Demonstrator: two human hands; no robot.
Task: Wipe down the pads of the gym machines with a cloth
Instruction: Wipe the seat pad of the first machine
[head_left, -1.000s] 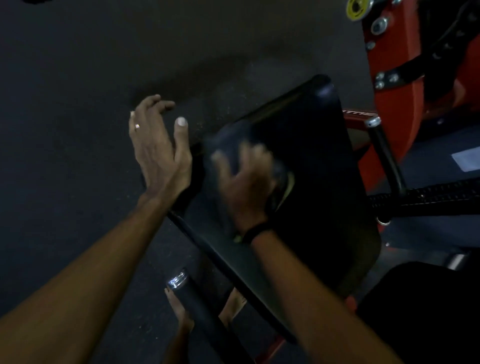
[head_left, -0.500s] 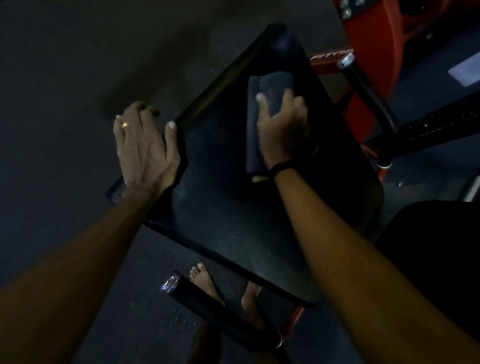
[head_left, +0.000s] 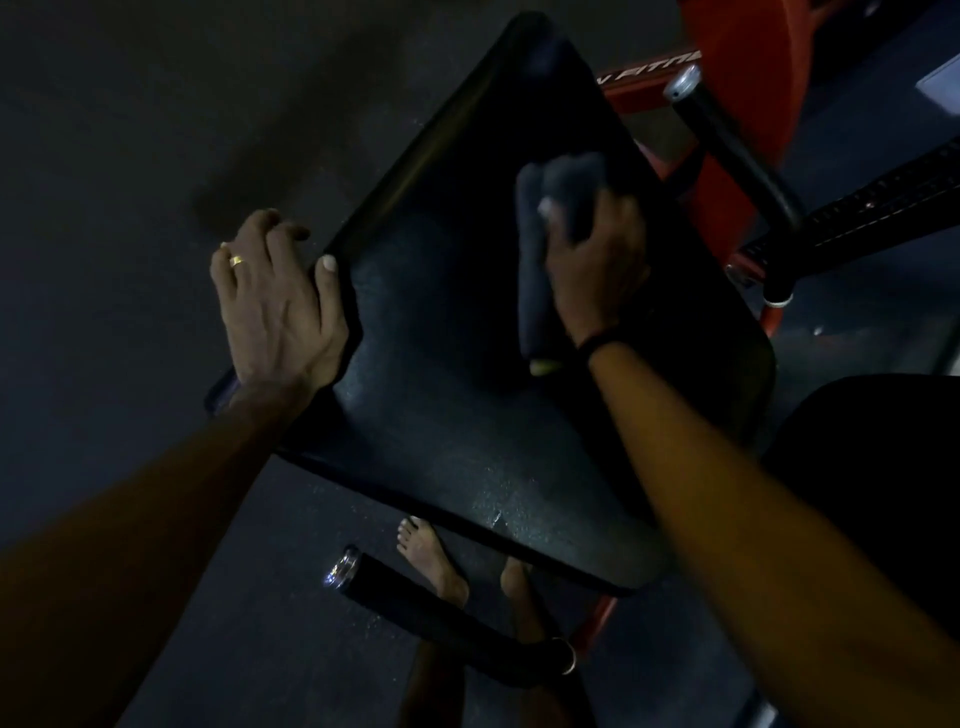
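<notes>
A large black seat pad (head_left: 447, 415) of a red gym machine fills the middle of the view. My left hand (head_left: 275, 306) grips the pad's left edge, thumb on top and fingers curled over the side. My right hand (head_left: 592, 265) holds a dark folded cloth (head_left: 535, 291) and presses it onto the upper right part of the pad. A yellowish bit shows at the cloth's near end. The pad's near surface looks speckled and faintly shiny.
A red machine frame (head_left: 727, 171) stands behind the pad at the right. One black padded handle (head_left: 737, 140) juts out at the upper right, another (head_left: 415, 603) below the pad. My bare feet (head_left: 436, 561) stand on the dark rubber floor (head_left: 130, 156).
My left hand came down from the air onto the pad's left edge. My right hand pushed the cloth up the pad, then drew it slightly back. The camera moved over the pad.
</notes>
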